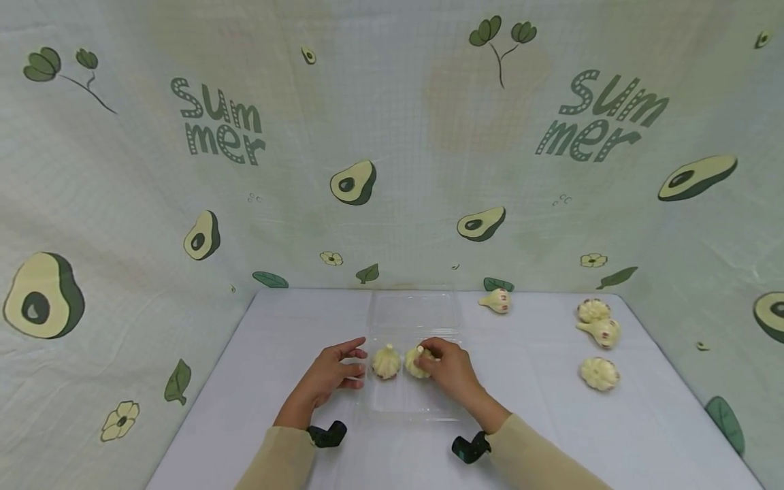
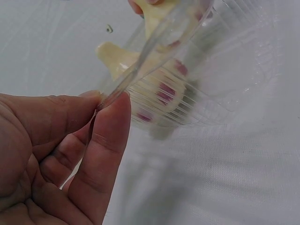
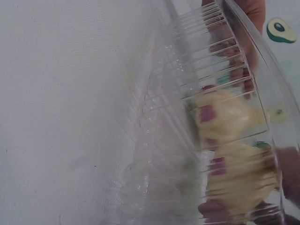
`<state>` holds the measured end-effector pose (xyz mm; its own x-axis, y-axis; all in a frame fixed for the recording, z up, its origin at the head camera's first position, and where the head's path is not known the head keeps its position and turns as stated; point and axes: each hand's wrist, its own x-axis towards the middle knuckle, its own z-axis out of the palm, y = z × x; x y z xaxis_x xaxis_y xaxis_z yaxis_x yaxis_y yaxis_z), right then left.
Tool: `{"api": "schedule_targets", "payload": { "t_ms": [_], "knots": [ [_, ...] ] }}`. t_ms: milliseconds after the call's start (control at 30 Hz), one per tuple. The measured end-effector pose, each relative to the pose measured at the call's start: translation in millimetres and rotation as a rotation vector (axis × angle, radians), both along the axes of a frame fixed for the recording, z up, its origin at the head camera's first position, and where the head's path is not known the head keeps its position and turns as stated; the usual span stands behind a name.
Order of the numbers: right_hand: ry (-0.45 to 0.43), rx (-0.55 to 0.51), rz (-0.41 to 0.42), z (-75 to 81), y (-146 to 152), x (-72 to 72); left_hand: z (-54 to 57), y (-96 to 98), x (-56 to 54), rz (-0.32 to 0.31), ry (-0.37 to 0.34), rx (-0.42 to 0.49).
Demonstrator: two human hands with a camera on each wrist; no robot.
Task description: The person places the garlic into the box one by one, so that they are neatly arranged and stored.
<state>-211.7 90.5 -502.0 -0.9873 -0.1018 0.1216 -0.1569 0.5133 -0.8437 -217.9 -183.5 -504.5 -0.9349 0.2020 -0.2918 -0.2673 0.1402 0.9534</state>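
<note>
A clear plastic clamshell container (image 1: 413, 314) lies open on the white table, with two pale garlic bulbs in its near tray. My left hand (image 1: 344, 371) pinches the tray's left rim between thumb and forefinger (image 2: 112, 122), just beside the left bulb (image 1: 386, 363). My right hand (image 1: 436, 364) curls round the right bulb (image 1: 417, 363) inside the tray. In the left wrist view a bulb (image 2: 157, 86) with red-purple streaks shows through the ribbed wall (image 2: 225, 84). The right wrist view shows both bulbs (image 3: 225, 117) (image 3: 239, 185) behind the ribbed plastic (image 3: 183, 93).
Several loose garlic bulbs lie on the table: one at the back (image 1: 497, 300), two at the far right (image 1: 593, 309) (image 1: 603, 332), and one nearer (image 1: 599, 373). An avocado-print cloth (image 1: 392, 136) walls the table on three sides.
</note>
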Motion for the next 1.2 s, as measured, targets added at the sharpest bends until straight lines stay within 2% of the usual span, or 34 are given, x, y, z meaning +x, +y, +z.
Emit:
{"api": "schedule_targets", "payload": {
  "t_ms": [267,600,1200],
  "knots": [
    [-0.007,0.015,-0.008,-1.7,-1.1,-3.5,0.8,1.3,-2.3,-0.001,0.006,-0.002],
    [-0.036,0.042,0.001,-7.3,-3.8,-1.9,0.1,0.1,-0.1,-0.004,0.009,-0.002],
    [-0.008,0.067,0.01,-7.2,-5.9,-1.3,-0.1,1.4,0.8,-0.006,0.003,-0.005]
  ]
}}
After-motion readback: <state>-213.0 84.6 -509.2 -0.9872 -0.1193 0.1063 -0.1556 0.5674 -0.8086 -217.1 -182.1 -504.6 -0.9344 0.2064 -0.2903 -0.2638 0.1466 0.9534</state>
